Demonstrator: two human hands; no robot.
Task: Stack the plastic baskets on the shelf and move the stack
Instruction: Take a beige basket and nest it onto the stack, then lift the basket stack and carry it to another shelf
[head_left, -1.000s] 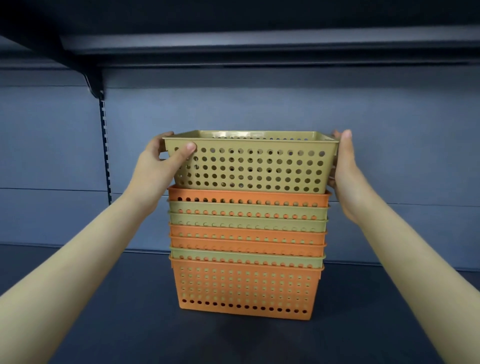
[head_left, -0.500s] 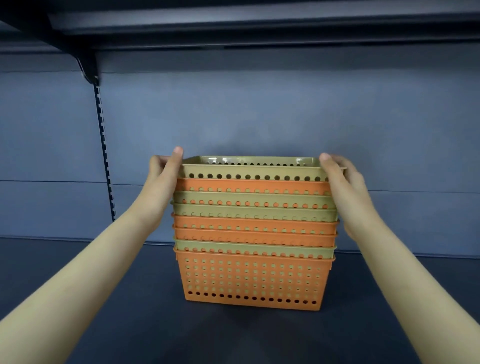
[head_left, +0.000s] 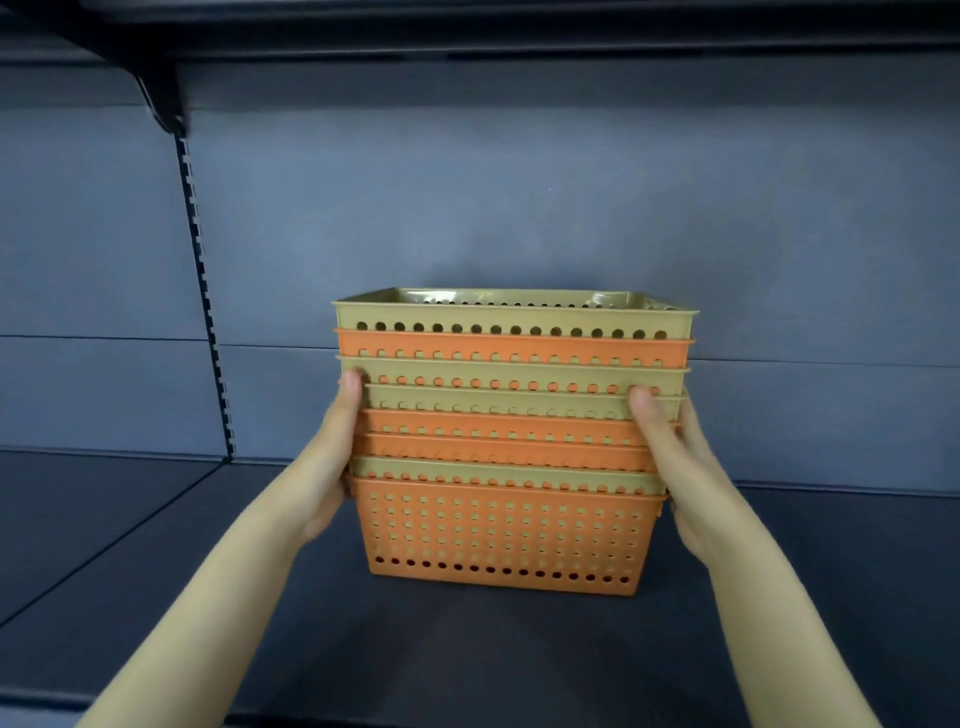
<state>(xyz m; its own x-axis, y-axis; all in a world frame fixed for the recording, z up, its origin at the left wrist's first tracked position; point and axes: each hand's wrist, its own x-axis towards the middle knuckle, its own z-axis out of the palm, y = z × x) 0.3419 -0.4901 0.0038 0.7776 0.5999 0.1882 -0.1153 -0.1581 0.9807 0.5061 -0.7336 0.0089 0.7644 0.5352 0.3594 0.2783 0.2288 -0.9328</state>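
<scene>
A stack of several nested perforated plastic baskets (head_left: 501, 525), orange and olive-green by turns, stands on the dark shelf (head_left: 467, 649) in the middle of the view. An olive basket (head_left: 511, 317) sits nested on top. My left hand (head_left: 332, 462) presses against the stack's left side, thumb on the front at mid height. My right hand (head_left: 675, 467) clasps the right side the same way, thumb on the front. The fingers of both hands are hidden behind the baskets.
A grey back panel (head_left: 519, 208) closes the shelf behind the stack. A slotted upright rail (head_left: 205, 296) runs down at the left. Another shelf (head_left: 467, 26) overhangs the top of the view.
The olive basket came down and nested fully into the stack. Both hands then slid from its rim down to the stack's middle sides.
</scene>
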